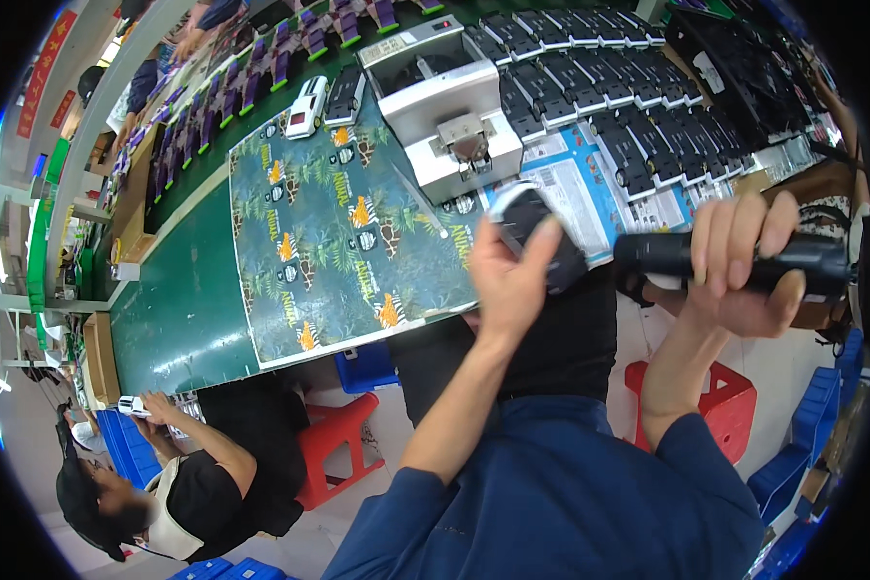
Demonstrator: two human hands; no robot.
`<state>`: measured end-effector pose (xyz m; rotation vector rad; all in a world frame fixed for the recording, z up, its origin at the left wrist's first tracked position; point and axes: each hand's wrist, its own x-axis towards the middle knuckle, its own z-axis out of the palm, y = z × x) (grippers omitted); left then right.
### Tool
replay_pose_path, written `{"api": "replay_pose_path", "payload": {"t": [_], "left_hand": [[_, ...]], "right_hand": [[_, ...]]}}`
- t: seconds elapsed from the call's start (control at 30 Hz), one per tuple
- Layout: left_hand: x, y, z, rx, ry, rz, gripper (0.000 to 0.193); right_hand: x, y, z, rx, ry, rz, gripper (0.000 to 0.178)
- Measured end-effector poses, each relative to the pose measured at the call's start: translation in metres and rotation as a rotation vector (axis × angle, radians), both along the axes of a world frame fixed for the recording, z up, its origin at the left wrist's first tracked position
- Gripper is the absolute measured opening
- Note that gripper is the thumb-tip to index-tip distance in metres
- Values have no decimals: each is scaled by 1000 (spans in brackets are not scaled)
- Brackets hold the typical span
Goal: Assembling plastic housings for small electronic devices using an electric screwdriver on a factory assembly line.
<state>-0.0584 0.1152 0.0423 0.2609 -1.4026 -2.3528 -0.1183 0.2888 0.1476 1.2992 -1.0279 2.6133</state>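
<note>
My left hand (pixel 509 290) is closed around a toy car (pixel 563 253), whose dark underside faces up with the thumb across it. It is held over the front edge of the table. In my right hand (pixel 723 253) is a black cylindrical power screwdriver (pixel 826 275), lying sideways with one end toward the toy car and apart from it. That end is slightly blurred, so its tip cannot be made out. Beyond my left hand stands a white metal machine (pixel 425 116) with an open top. Several toy cars (pixel 638 145) lie wheels up in rows to its right.
A white toy car (pixel 306 108) stands left of the machine, on a patterned animal-print sheet (pixel 333 232). Purple and green parts (pixel 232 97) line the far left. A co-worker (pixel 203 464) sits at left, holding a white car. Red stools (pixel 338 449) stand below the table.
</note>
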Motion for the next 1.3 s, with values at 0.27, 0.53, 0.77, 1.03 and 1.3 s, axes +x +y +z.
{"api": "replay_pose_path", "payload": {"t": [0.27, 0.53, 0.77, 1.03, 1.3], "left_hand": [[51, -88, -16, 294, -105, 105, 20], [52, -96, -16, 349, -98, 94, 22], [48, -85, -17, 422, -112, 92, 20], [48, -81, -24, 332, -13, 120, 20], [45, -87, -30, 314, 12, 126, 18]], "right_hand": [[-40, -130, 9, 107, 87, -125, 10], [-43, -168, 4, 226, 34, -353, 12], [-60, -155, 5, 435, 64, -266, 15], [-85, -148, -16, 518, 125, -236, 21], [-115, -153, -20, 603, 129, -134, 22]]}}
